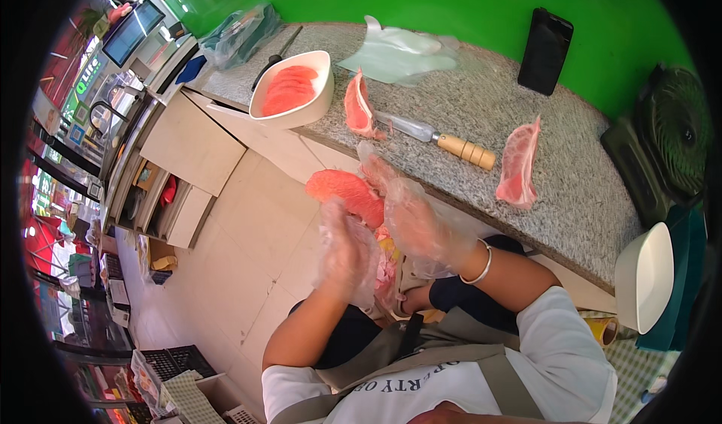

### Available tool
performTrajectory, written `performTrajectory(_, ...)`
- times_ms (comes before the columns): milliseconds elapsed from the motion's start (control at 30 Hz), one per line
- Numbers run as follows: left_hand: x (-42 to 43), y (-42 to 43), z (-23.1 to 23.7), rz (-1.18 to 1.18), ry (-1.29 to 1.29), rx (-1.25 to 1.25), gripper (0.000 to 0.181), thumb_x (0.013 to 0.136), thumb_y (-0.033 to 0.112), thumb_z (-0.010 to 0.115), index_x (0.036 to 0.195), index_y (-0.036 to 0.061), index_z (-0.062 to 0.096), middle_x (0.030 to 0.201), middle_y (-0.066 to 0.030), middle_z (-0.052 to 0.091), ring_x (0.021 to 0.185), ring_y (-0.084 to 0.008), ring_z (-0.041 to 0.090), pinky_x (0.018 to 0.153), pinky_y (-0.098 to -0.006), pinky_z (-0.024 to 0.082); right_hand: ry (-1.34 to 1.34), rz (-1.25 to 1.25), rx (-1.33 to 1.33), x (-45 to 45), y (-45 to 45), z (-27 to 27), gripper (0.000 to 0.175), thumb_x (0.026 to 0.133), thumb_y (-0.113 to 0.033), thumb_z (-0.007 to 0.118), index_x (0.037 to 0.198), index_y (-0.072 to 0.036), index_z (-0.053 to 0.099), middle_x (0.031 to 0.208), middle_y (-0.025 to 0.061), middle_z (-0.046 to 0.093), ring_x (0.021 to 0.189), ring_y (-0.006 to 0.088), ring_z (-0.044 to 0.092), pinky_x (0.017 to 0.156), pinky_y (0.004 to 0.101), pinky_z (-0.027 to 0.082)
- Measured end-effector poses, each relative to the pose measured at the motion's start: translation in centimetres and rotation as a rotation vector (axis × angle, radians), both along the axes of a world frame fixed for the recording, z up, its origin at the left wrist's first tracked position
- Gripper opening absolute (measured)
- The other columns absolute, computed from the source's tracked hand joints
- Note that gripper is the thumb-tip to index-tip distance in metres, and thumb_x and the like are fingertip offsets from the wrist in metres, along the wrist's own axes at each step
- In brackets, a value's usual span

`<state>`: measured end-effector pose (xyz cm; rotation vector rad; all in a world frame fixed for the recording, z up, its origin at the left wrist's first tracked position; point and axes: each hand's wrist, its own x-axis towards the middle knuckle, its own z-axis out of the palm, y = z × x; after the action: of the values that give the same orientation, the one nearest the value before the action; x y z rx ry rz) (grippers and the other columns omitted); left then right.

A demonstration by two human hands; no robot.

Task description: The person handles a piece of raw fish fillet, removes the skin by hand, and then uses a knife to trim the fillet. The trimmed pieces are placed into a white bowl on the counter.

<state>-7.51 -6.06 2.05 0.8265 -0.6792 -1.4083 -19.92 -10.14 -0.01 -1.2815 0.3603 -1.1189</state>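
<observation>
In front of my body I hold a peeled red pomelo segment [345, 194] over the floor by the counter. My left hand [345, 255], in a clear plastic glove, grips its lower side. My right hand [414, 212], gloved too, is at the segment's right edge; motion blur hides what its fingers pinch. Below lie pink peelings [385, 272], partly covered by my hands. On the counter rest two unpeeled segments, one [358, 108] by the blade of a wood-handled knife [465, 151], the other [519, 164] farther right. A white bowl [321, 105] holds several peeled segments.
The granite counter [451, 102] has a rounded front edge close to my right forearm. On it are a thin plastic sheet [400, 57], a bagged bundle [242, 35] and a black smartphone [546, 52]. A dark fan [677, 136] and a white bowl [643, 280] stand at right.
</observation>
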Motion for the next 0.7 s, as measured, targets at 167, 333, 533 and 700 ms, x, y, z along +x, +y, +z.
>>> performTrajectory(167, 2.8, -1.0, 0.7, 0.025, 0.237, 0.107, 0.067, 0.091, 0.063, 0.036, 0.130, 0.0094, 0.042, 0.109, -0.0097, 0.056, 0.096, -0.0251, 0.056, 0.091, -0.0420, 0.046, 0.278, -0.079, -0.200, -2.8, 0.6, 4.7, 0.058, 0.096, -0.030, 0.046, 0.142, -0.001, 0.026, 0.148, 0.0132, 0.026, 0.132, 0.0241, 0.033, 0.108, 0.0381, 0.030)
performTrajectory(333, 6.1, -1.4, -1.1, -0.180, 0.614, -0.023, 0.057, 0.090, 0.058, 0.047, 0.127, 0.0152, 0.047, 0.103, -0.0058, 0.056, 0.093, -0.0245, 0.055, 0.087, -0.0428, 0.046, 1.308, -0.875, -0.933, -4.1, -1.3, 7.8, 0.037, 0.093, -0.018, 0.047, 0.125, 0.000, 0.050, 0.124, 0.0180, 0.052, 0.117, 0.0319, 0.050, 0.099, 0.0397, 0.040)
performTrajectory(533, 6.1, -0.8, -0.4, -0.306, 0.819, -0.037, 0.050, 0.089, 0.057, 0.050, 0.112, 0.0131, 0.053, 0.088, -0.0032, 0.056, 0.083, -0.0219, 0.053, 0.080, -0.0363, 0.046, 1.824, -0.778, -0.619, -5.2, -2.6, 7.1, 0.021, 0.086, -0.013, 0.051, 0.104, -0.008, 0.060, 0.097, 0.0076, 0.063, 0.098, 0.0247, 0.059, 0.082, 0.0371, 0.047)
performTrajectory(700, 5.9, -0.4, 0.1, -0.230, 0.858, 0.032, 0.044, 0.091, 0.056, 0.047, 0.105, 0.0142, 0.054, 0.079, -0.0020, 0.055, 0.074, -0.0190, 0.051, 0.072, -0.0317, 0.044, 1.567, -1.046, -1.042, -6.5, -2.1, 5.1, 0.020, 0.087, -0.011, 0.048, 0.101, -0.005, 0.060, 0.092, 0.0084, 0.061, 0.093, 0.0254, 0.057, 0.082, 0.0376, 0.045)
